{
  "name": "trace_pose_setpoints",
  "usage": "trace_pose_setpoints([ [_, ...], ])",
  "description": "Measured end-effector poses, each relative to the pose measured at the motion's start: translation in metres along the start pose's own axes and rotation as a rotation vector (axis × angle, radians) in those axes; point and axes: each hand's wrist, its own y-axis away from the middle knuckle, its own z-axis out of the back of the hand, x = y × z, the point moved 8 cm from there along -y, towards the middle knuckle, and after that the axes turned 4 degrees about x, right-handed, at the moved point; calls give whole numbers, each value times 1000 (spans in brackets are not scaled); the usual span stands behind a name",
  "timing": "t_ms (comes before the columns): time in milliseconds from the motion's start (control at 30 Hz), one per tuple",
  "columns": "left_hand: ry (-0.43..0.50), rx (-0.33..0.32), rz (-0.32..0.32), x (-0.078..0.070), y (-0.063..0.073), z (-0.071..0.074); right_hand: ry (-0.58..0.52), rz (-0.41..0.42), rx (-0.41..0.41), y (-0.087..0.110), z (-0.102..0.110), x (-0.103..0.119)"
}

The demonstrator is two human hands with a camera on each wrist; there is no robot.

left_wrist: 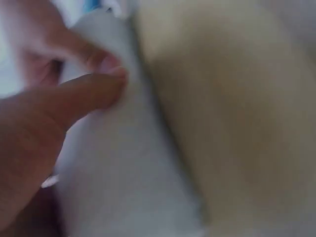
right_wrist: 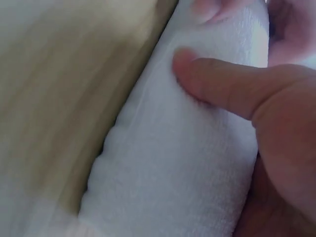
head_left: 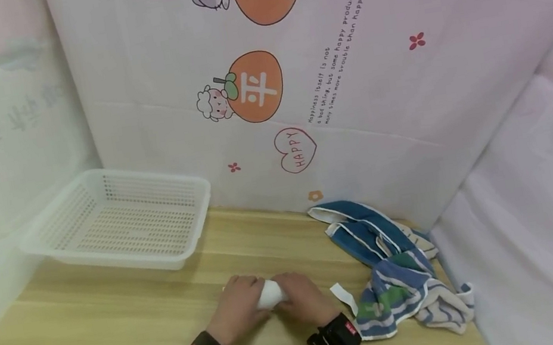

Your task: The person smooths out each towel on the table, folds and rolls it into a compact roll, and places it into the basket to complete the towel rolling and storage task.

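Note:
A rolled white towel (head_left: 270, 294) lies low over the wooden table, between both hands. My left hand (head_left: 240, 305) grips its left part, and my right hand (head_left: 303, 298) holds the right part. The left wrist view has the thumb (left_wrist: 91, 96) flat along the top of the roll, close to the other thumb; this picture is blurred. Seen from the right wrist, the roll (right_wrist: 168, 143) has a fuzzy surface and a wavy edge, with the right thumb (right_wrist: 222, 84) pressing on it. Most of the other fingers are hidden behind the roll.
A white perforated plastic basket (head_left: 176, 260) stands at the back left. Crumpled blue and striped towels (head_left: 393, 293) lie on the right, with a small white strip (head_left: 344, 297) beside them. Printed cloth walls (head_left: 161, 94) enclose the wooden table (head_left: 117, 330).

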Motion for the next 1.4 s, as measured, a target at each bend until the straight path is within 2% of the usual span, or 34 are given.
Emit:
trace_pose_setpoints([
  [133,-68,-2,24,-5,-3,-5,67,-31,21,1,-1,6],
  [233,-76,39,42,-7,-4,-4,107,-45,31,3,-1,11],
  [367,-9,96,57,-11,-4,2,102,-71,51,1,-3,10],
  [500,70,147,45,-20,-4,7,64,-97,66,-1,-4,2],
  [667,126,228,126,-24,4,1,70,-86,97,-4,-4,-2],
  [733,103,224,163,-24,9,1,65,-85,123,-7,-6,-2],
  [867,-61,150,171,-28,17,5,32,-71,169,-13,-10,-2],
  [933,-113,115,174,-29,19,6,9,-48,175,-17,-10,0],
  [967,-114,104,181,-27,21,7,-6,-33,170,-20,-8,2],
  [1067,-40,93,221,-16,23,12,-41,30,116,-31,-2,10],
  [1200,63,57,277,10,21,39,-85,97,-19,-54,13,24],
  [1300,114,19,338,35,20,73,-128,93,-117,-77,28,33],
  [1400,143,-14,426,65,21,111,-187,70,-193,-101,46,43],
])
